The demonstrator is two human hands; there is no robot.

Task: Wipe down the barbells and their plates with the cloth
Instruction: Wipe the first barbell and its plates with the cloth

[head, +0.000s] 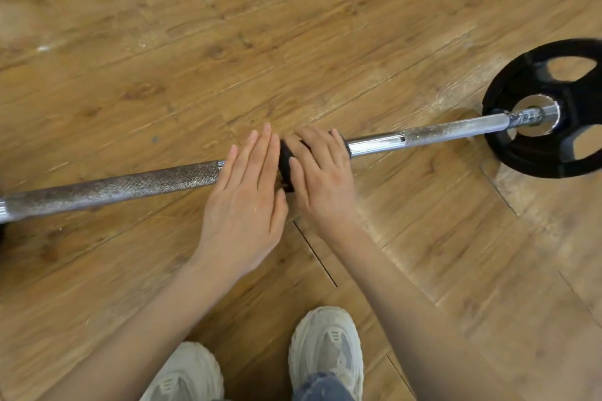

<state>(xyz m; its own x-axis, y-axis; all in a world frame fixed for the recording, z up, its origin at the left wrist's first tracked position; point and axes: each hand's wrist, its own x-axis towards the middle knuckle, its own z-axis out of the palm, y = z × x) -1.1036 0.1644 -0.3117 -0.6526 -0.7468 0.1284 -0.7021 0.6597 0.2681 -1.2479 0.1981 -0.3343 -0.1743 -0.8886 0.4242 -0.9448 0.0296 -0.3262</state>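
The barbell (114, 189) lies on the wooden floor (228, 42), long axis left to right, its black plate (553, 107) at the right end. The left hand (242, 202) hovers flat over the bar, fingers straight. The right hand (321, 172) presses a black cloth (286, 156) round the bar, fingers curled.

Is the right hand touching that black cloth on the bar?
Touching. The head view shows the right hand lying on the black cloth wrapped round the bar, its fingers draped over the cloth with no gap.
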